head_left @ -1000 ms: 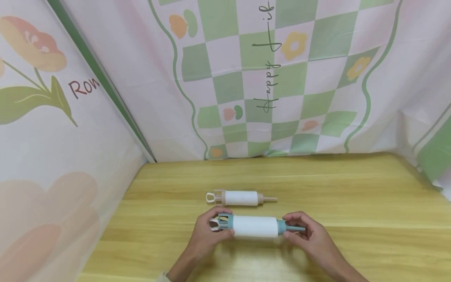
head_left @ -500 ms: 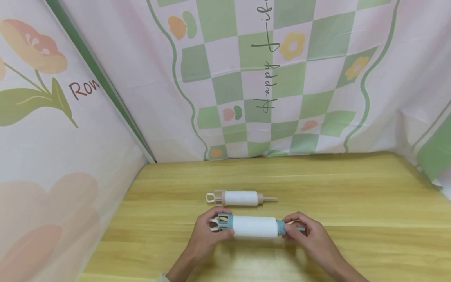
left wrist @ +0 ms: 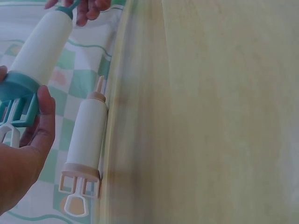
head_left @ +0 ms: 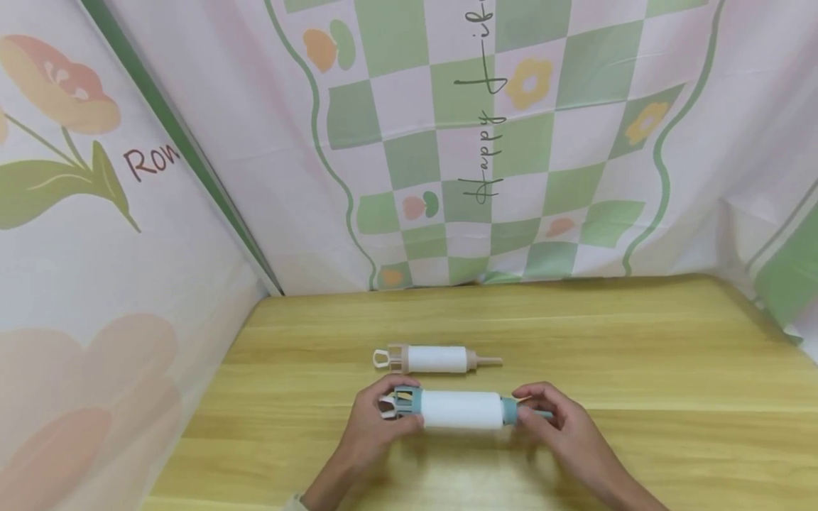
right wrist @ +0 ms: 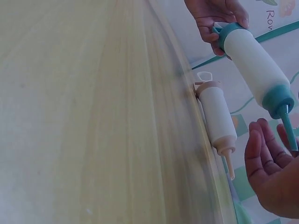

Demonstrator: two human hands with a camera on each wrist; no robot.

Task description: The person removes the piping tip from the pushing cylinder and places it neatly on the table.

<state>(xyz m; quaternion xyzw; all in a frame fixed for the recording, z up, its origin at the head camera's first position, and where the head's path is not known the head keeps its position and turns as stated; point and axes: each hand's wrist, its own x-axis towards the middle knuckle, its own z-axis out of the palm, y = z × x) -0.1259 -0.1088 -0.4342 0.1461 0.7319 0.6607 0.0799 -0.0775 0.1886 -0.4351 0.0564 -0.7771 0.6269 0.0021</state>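
Note:
A syringe-shaped white bottle (head_left: 461, 409) with a teal nozzle cap and a teal frame end is held level above the table. My left hand (head_left: 382, 415) grips its teal frame end between thumb and fingers; a white loop handle (left wrist: 9, 134) sticks out there. At the other end my right hand (head_left: 562, 422) is around the thin teal nozzle (right wrist: 288, 128). In the right wrist view its fingers are loosely extended and spread beside the nozzle, not closed on it. A second, similar bottle (head_left: 437, 359) with beige ends lies behind, its nozzle pointing right.
The wooden table (head_left: 307, 326) carries both the hands' work and the beige-ended bottle. A checked, flower-printed cloth (head_left: 473, 241) hangs at the table's back edge. A printed panel (head_left: 128, 270) stands along the left side.
The right hand's fingers have shifted slightly at the nozzle: the thumb moved in against it, then the upper fingers spread a little. The left hand and both bottles hold their places.

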